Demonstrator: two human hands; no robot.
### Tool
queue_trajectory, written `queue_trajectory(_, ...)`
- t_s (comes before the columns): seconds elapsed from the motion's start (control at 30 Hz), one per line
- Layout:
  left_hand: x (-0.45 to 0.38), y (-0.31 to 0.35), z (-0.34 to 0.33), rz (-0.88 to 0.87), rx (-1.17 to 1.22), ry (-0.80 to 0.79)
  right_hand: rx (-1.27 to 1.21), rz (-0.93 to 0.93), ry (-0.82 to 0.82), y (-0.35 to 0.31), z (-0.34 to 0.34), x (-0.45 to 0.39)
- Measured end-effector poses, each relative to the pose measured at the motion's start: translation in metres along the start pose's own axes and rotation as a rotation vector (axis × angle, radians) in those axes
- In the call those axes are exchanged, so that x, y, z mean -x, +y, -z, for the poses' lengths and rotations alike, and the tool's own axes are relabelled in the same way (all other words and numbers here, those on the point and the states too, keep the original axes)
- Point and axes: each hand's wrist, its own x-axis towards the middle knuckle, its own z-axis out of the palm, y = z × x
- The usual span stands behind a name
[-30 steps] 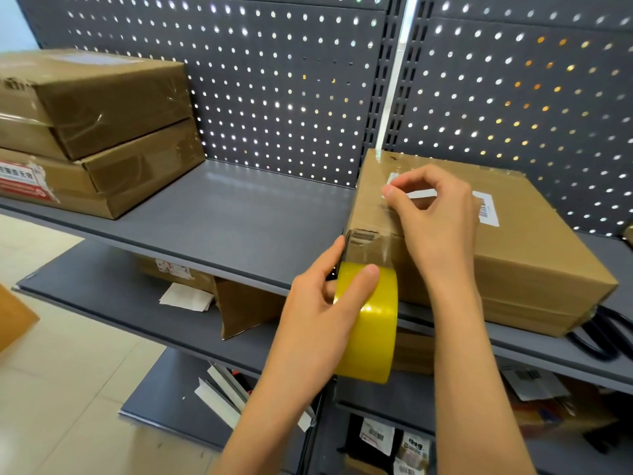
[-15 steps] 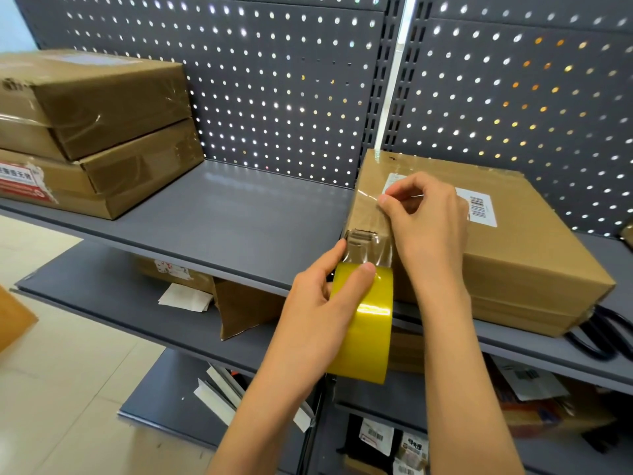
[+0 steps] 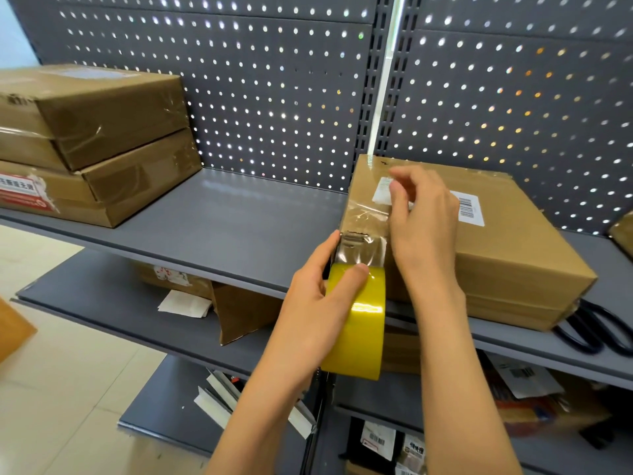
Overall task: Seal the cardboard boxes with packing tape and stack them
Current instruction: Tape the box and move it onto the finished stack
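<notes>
Cardboard box at shelf front edge — white barcode label on top, print unreadable. Left hand grips yellow tape roll; right hand fingers curled, seemingly pressing tape at box corner. Far-left stacked boxes — red-white sticker, blurred.

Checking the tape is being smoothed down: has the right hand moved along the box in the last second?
Yes. The right hand slid slightly backward along the box top, toward the pegboard.

Glossy yellow tape roll (plastic); matt cardboard box.
</notes>
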Motion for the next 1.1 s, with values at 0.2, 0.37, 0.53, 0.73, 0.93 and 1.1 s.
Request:
queue_trajectory(0.2, 0.001, -0.005, -0.005, -0.04, 0.019, 0.049, -0.195, 0.169, -0.461, -0.008, 0.025, 0.015)
queue_trajectory(0.37, 0.001, -0.005, -0.003, -0.087, -0.002, 0.054, 0.04, 0.104, -0.732, -0.015, 0.026, 0.013)
queue_trajectory(0.53, 0.002, -0.001, -0.005, -0.092, -0.052, 0.07, 0.176, 0.089, -0.764, -0.02, 0.021, 0.006)
queue_trajectory(0.73, 0.003, -0.001, -0.006, -0.061, -0.05, 0.098, 0.226, 0.082, -0.779, -0.02, 0.02, 0.002)
queue_trajectory(0.93, 0.009, -0.002, -0.007, -0.035, 0.009, 0.106, 0.272, 0.168, -0.8, -0.012, 0.025, 0.001)
queue_trajectory(1.1, 0.015, -0.005, -0.007, -0.053, -0.043, 0.109, 0.356, 0.196, -0.789, -0.008, 0.018, 0.004)
